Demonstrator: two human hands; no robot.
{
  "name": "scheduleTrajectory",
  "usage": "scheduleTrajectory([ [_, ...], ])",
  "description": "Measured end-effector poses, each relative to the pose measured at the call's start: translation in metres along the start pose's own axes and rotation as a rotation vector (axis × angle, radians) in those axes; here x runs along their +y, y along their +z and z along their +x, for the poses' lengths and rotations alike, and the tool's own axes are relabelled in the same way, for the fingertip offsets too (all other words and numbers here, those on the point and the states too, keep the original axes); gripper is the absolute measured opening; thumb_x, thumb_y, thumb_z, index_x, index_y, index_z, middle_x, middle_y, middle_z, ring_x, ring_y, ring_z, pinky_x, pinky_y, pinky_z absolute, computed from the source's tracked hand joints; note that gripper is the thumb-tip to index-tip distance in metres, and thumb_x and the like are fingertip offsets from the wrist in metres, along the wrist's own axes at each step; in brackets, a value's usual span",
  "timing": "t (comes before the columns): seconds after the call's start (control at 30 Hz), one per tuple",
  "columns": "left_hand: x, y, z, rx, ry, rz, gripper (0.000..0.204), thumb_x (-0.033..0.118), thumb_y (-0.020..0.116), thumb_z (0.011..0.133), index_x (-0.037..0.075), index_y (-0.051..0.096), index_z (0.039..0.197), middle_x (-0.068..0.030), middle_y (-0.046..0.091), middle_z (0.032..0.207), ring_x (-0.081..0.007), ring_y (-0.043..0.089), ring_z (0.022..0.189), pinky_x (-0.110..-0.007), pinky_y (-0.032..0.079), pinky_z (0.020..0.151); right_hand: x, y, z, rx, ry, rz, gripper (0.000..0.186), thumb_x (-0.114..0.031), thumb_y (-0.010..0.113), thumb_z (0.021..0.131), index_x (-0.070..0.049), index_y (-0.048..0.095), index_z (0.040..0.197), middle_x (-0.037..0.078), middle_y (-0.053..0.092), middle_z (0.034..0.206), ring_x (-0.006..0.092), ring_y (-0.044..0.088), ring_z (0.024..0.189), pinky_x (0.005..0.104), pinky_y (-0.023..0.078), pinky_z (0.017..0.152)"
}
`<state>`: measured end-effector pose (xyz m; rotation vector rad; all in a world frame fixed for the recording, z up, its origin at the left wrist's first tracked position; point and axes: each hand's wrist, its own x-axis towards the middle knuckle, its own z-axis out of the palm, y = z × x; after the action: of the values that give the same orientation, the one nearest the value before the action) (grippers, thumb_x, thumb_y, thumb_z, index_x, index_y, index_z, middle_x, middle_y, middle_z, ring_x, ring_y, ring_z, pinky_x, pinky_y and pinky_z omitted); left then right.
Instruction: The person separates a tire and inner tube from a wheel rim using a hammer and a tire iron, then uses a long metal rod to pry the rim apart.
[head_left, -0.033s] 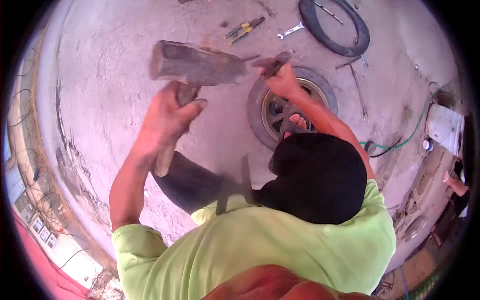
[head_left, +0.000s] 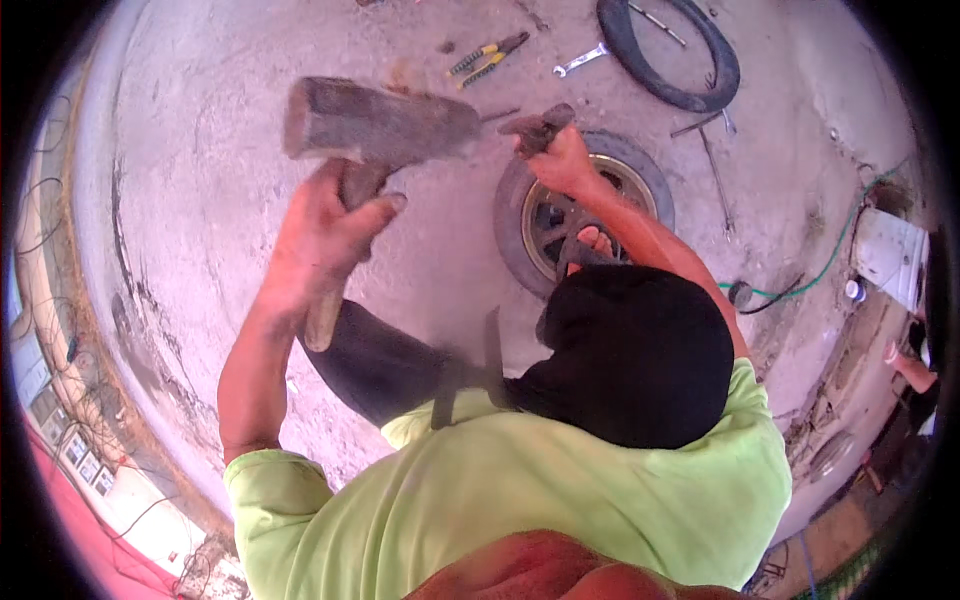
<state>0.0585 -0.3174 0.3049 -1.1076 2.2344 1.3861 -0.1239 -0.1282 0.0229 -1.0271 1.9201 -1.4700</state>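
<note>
My left hand (head_left: 322, 235) is closed round the wooden handle of a big mallet (head_left: 375, 118), raised in front of me. Its thick, worn head lies level above the ground, pointing toward my right hand. A dark, worn tool (head_left: 542, 128) is gripped in my right hand (head_left: 565, 162) at the upper rim of a small wheel; I cannot make out its exact kind. The wheel (head_left: 512, 228) lies flat, with a black tyre and spoked metal rim. My sandalled foot (head_left: 596, 240) rests on it. The mallet head and the dark tool appear apart.
Yellow-and-black pliers (head_left: 490, 60) and a wrench (head_left: 580, 62) lie on the concrete beyond the wheel. A loose black tyre (head_left: 625, 50) rests at the far right, near a long metal bar (head_left: 717, 185). A green hose (head_left: 830, 265) runs toward a white container (head_left: 890, 255).
The mallet in my left hand has shifted slightly left, away from the dark tool. My right hand has moved a touch left. The wheel and foot stay put.
</note>
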Motion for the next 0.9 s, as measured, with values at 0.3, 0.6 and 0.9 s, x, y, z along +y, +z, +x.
scheduleTrajectory([
  [0.3, 0.003, -0.01, -0.016, 0.169, 0.08, -0.114, 0.04, 0.019, 0.079, 0.081, -0.005, 0.059, 0.106, -0.0035, 0.06, 0.076, -0.0096, 0.055, 0.06, -0.027, 0.046, 0.054, 0.005, -0.019, 0.012, 0.111, 0.04, -0.066, 0.028, -0.016, 0.068, 0.082, -0.006, 0.07, 0.108, 0.014, 0.073, 0.099, 0.0284, 0.069, 0.094, 0.0398, 0.052, 0.086],
  [0.6, 0.034, -0.02, -0.034, 0.296, 0.197, -0.295, 0.048, 0.02, 0.084, 0.076, -0.007, 0.06, 0.109, -0.0068, 0.063, 0.078, -0.0104, 0.056, 0.056, -0.024, 0.046, 0.049, 0.009, -0.005, 0.006, 0.036, -0.083, -0.148, 0.02, -0.011, 0.067, 0.09, -0.003, 0.073, 0.108, 0.004, 0.072, 0.09, 0.0124, 0.065, 0.083, 0.0315, 0.053, 0.077],
  [0.9, 0.025, 0.007, 0.011, 0.036, 0.194, 0.419, 0.029, 0.022, 0.07, 0.086, -0.003, 0.068, 0.101, -0.0172, 0.068, 0.078, -0.0309, 0.068, 0.075, -0.041, 0.052, 0.07, -0.037, 0.011, 0.011, -0.211, 0.201, 0.23, 0.037, -0.004, 0.063, 0.077, -0.007, 0.071, 0.113, 0.013, 0.073, 0.103, 0.0241, 0.071, 0.093, 0.0371, 0.055, 0.088],
])
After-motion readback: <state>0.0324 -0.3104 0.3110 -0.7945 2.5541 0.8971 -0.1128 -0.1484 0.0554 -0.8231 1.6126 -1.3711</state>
